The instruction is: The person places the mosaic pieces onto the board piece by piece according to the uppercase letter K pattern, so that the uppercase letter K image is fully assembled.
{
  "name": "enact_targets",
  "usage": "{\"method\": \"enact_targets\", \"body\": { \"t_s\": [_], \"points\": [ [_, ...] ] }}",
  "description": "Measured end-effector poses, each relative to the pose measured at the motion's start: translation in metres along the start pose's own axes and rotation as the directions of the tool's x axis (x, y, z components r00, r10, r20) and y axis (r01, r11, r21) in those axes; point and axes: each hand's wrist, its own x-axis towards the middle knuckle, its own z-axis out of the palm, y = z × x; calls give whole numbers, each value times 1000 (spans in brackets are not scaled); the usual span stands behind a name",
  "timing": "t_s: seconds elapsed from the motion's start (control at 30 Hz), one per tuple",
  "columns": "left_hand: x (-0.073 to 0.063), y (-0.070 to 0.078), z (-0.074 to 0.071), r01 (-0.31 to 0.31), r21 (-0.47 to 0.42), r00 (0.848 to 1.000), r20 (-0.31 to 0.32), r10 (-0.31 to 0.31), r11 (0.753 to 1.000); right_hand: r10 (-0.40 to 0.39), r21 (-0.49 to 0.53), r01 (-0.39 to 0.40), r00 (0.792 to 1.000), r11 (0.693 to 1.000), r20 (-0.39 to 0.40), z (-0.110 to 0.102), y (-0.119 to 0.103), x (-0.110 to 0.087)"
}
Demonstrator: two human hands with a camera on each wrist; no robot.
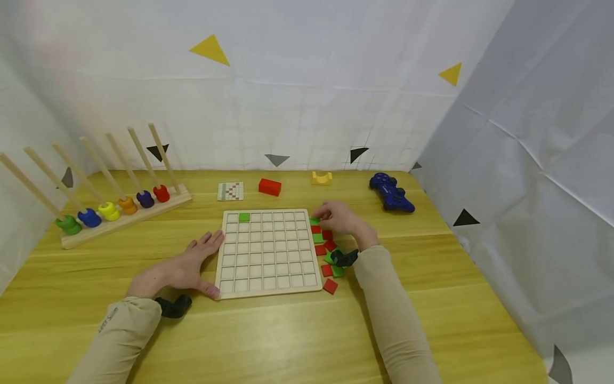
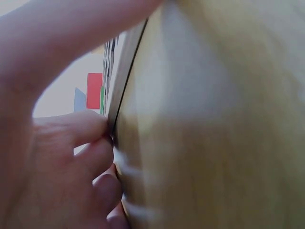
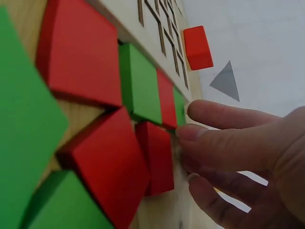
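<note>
Fingers of the left hand (image 1: pixel 191 265) were spread and touched the left edge of the wooden grid board (image 1: pixel 268 260). By the board's far right corner, the right hand (image 1: pixel 339 217) had its thumb and pointer finger bent near a green square tile (image 1: pixel 314 221); I couldn't tell if they pinched it. Red square tiles (image 1: pixel 330 286) lay along the board's right edge. Each tile looked light, hard and a bit slick, easiest to grab by two opposite sides.

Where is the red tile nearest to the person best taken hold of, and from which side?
Probably pinch the red tile by two opposite edges, bringing the right hand from above and the right: it lies flat, apart from other tiles, with the board close at left.
</note>
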Motion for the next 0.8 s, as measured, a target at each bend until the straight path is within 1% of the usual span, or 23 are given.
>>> {"method": "enact_targets", "body": {
  "t_s": [0.1,0.27,0.53,0.8],
  "points": [
    [0,0,-1,-1,2,1000,-1,1,1000,-7,-3,7,1000,1000,-16,-1,3,0],
    [1,1,-2,3,6,1000,0,-3,1000,-24,-57,21,999,998,-48,-4,7,0],
    [1,-1,0,18,6,1000,3,-18,1000,-33,-61,30,998,998,-48,0,10,3],
    [0,0,0,23,-11,1000,0,-23,1000,25,-95,-31,998,995,-65,0,9,1]
  ]
}}
